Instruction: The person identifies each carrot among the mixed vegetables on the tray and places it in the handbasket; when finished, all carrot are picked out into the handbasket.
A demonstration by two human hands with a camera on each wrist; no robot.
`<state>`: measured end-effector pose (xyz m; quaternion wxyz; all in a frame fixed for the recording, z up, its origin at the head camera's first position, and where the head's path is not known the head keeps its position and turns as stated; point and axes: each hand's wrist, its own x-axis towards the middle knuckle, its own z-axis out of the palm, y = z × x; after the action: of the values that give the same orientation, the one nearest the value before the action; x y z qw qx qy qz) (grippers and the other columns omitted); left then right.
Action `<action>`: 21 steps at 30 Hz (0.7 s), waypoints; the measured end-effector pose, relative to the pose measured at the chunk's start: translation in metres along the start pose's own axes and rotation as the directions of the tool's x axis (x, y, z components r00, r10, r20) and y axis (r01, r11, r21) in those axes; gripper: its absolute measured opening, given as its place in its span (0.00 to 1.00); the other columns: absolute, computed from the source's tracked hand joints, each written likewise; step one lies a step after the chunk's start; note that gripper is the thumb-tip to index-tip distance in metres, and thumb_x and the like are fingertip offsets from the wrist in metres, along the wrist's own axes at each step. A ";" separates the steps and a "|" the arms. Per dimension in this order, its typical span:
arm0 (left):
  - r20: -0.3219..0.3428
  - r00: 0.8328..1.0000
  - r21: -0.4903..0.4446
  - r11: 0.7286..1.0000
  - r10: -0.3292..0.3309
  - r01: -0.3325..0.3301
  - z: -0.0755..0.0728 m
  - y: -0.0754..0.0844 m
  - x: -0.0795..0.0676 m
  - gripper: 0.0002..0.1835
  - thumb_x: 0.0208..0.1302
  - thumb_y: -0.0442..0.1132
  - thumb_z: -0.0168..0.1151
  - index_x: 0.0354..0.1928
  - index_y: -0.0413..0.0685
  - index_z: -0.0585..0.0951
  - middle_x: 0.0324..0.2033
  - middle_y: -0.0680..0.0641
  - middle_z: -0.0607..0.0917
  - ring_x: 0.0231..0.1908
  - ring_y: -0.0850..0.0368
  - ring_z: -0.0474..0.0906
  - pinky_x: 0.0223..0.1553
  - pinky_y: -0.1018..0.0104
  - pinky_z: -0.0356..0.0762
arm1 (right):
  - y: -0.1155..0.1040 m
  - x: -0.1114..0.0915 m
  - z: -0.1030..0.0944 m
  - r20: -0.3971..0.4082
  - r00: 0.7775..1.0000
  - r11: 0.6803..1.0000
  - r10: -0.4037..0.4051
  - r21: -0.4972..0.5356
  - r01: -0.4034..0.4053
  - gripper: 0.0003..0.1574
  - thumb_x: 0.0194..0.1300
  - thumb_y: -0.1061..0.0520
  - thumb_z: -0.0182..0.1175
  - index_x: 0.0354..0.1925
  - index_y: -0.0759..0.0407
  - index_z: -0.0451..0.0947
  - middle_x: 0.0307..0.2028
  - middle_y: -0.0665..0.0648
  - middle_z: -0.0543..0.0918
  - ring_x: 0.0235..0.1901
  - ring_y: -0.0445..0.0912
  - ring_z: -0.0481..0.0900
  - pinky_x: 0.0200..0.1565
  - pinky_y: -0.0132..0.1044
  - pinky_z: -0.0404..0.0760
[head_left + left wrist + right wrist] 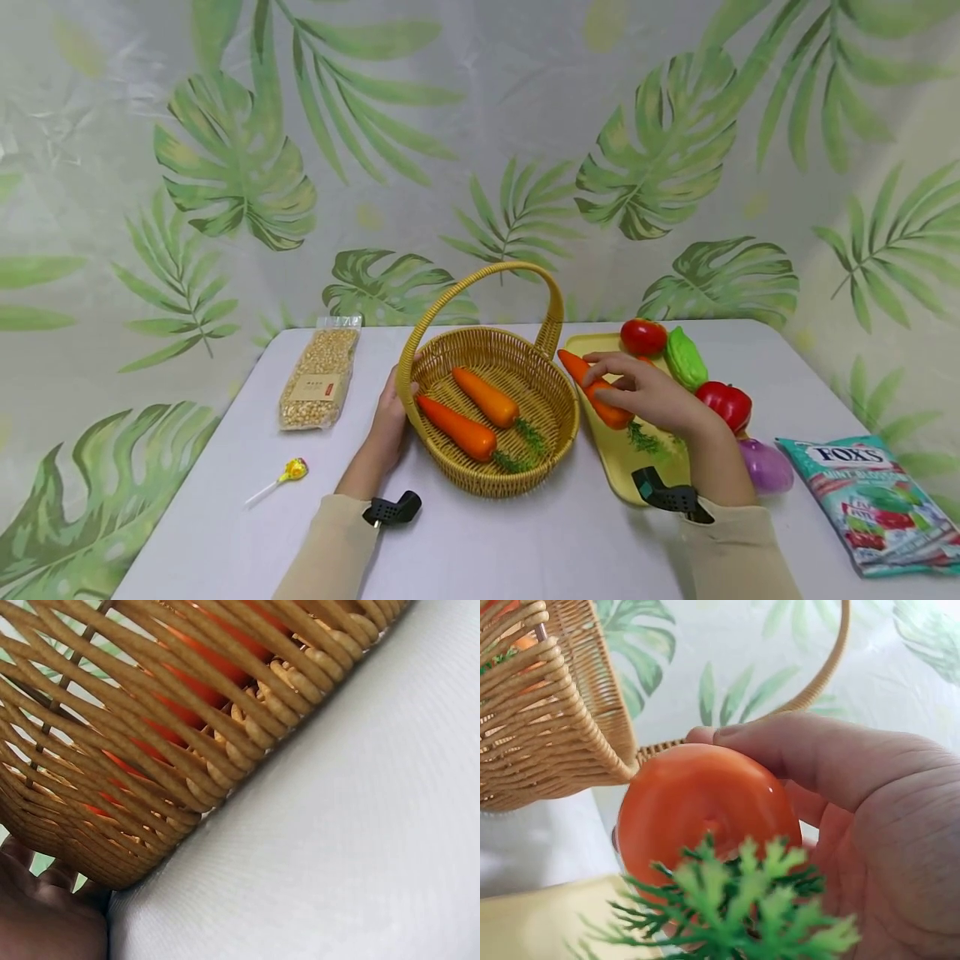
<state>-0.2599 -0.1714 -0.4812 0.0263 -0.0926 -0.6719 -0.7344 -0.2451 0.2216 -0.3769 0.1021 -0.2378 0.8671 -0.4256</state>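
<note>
A wicker basket (480, 483) with a tall arched handle stands on the table. Two orange carrots with green tops, one carrot (457, 427) redder than the other carrot (486, 398), lie inside it. My left hand (388, 421) grips the basket's left side near the handle's base; its fingers (56, 876) show behind the weave in the left wrist view. Between the thumb and fingers of my right hand (652, 392) is a third carrot (705, 791), held above the yellow tray's left edge. Its tip points toward the basket and its leafy end faces the right wrist camera.
On or beside the yellow tray (626, 487) are a tomato (642, 337), a green vegetable (686, 358), a red pepper (724, 407) and a purple vegetable (765, 467). A candy bag (873, 504) lies far right. Left are a grain bag (320, 375) and a lollipop (294, 469).
</note>
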 end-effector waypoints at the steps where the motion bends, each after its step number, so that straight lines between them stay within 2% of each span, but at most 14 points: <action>1: -0.001 1.000 0.002 1.000 -0.002 0.002 0.000 0.000 0.000 0.27 0.73 0.38 0.43 0.73 0.57 0.62 0.74 0.49 0.61 0.75 0.48 0.55 0.75 0.45 0.46 | -0.001 0.000 0.000 0.001 1.000 1.000 -0.010 -0.002 0.010 0.10 0.71 0.54 0.59 0.48 0.55 0.79 0.72 0.65 0.65 0.46 0.54 0.82 0.41 0.38 0.83; 5: 0.000 1.000 0.003 1.000 0.008 -0.008 0.001 0.000 -0.001 0.27 0.73 0.38 0.43 0.73 0.56 0.62 0.74 0.48 0.62 0.74 0.48 0.55 0.75 0.45 0.46 | -0.003 0.000 0.002 0.018 1.000 1.000 -0.018 0.006 0.018 0.10 0.71 0.55 0.59 0.48 0.56 0.79 0.72 0.66 0.65 0.45 0.54 0.82 0.40 0.37 0.83; 12: -0.004 1.000 -0.003 1.000 -0.009 0.009 0.001 0.001 -0.003 0.27 0.73 0.40 0.43 0.73 0.56 0.61 0.74 0.48 0.61 0.74 0.48 0.54 0.75 0.45 0.45 | -0.007 -0.002 0.001 0.015 0.999 0.999 -0.045 0.008 0.045 0.10 0.71 0.56 0.59 0.48 0.56 0.80 0.70 0.67 0.67 0.54 0.60 0.79 0.45 0.36 0.82; 21: 0.003 1.000 -0.006 1.000 -0.009 0.009 0.001 0.001 -0.001 0.27 0.74 0.39 0.42 0.74 0.55 0.61 0.75 0.49 0.60 0.75 0.48 0.53 0.76 0.44 0.44 | -0.010 -0.004 0.000 0.074 0.997 0.998 -0.019 0.060 0.015 0.13 0.72 0.52 0.57 0.51 0.53 0.80 0.71 0.65 0.67 0.56 0.60 0.77 0.45 0.38 0.84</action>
<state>-0.2590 -0.1707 -0.4806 0.0217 -0.0908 -0.6700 -0.7365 -0.2384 0.2184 -0.3692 0.1376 -0.2576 0.8476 -0.4431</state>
